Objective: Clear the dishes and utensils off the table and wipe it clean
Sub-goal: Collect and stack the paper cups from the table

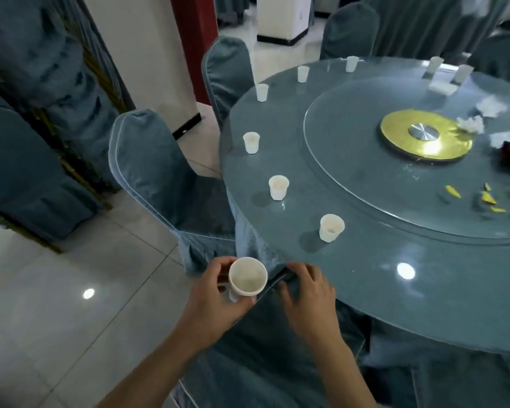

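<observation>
Cups are the job right now. One white cup (248, 277) sits in the left hand (215, 293), just off the edge of the round bench (395, 304). The fingers and thumb curl round its sides and hold it upright, with the open mouth facing up. There looks to be a second cup stacked under it, but that is hard to tell.

The cup looks small, thin and light, maybe plastic or paper. It would likely squash if squeezed hard, so a soft hold round the sides, near the top rim, seems best. It could tip if any drink is left inside.

The right hand (306, 293) rests on the blue cloth (265, 245) at the bench edge, palm down. Its fingers bend over a fold of cloth and seem to pinch it.

More white cups wait in a ring on the glass top; the nearest cup (331, 227) is close to the right hand. Yellow scraps (452, 191) and white tissues (471, 123) lie farther in, by the gold disc (424, 137). A blue chair (153, 172) stands beside the bench.

Most of the clearing is not yet done.
</observation>
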{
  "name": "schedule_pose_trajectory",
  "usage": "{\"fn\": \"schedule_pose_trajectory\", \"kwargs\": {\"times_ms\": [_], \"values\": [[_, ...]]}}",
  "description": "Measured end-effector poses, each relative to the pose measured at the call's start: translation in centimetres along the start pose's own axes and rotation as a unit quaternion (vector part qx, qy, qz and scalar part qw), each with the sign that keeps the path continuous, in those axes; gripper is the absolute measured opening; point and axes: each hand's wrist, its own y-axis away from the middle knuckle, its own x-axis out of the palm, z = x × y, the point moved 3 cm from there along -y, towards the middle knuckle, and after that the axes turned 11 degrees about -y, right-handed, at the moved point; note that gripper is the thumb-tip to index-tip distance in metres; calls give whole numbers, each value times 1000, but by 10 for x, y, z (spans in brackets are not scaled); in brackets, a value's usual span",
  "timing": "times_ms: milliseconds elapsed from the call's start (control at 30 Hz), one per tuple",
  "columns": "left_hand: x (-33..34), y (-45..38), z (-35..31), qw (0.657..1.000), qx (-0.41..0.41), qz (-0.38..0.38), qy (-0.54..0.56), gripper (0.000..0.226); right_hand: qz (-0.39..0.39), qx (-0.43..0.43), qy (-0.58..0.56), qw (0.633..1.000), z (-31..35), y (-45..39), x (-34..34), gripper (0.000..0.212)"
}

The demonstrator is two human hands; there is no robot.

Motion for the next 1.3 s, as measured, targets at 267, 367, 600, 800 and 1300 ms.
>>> {"fn": "schedule_pose_trajectory", "kwargs": {"times_ms": [267, 367, 600, 800, 1300], "values": [[-13, -82, 17, 995, 30, 91, 32, 67, -50, 64, 22, 996, 20, -47, 23, 43], [-25, -118, 29, 989, 58, 129, 40, 64, -80, 93, 31, 992, 30, -61, 41, 44], [-46, -195, 71, 962, 138, 237, 9, 66, -138, 199, 41, 969, 60, -81, 87, 44], [-46, -236, 100, 936, 159, 313, -22, 64, -176, 287, 48, 941, 66, -85, 107, 45], [3, -353, 100, 935, 153, 313, -62, 61, -278, 405, 57, 869, -20, -187, 66, 71]]}}
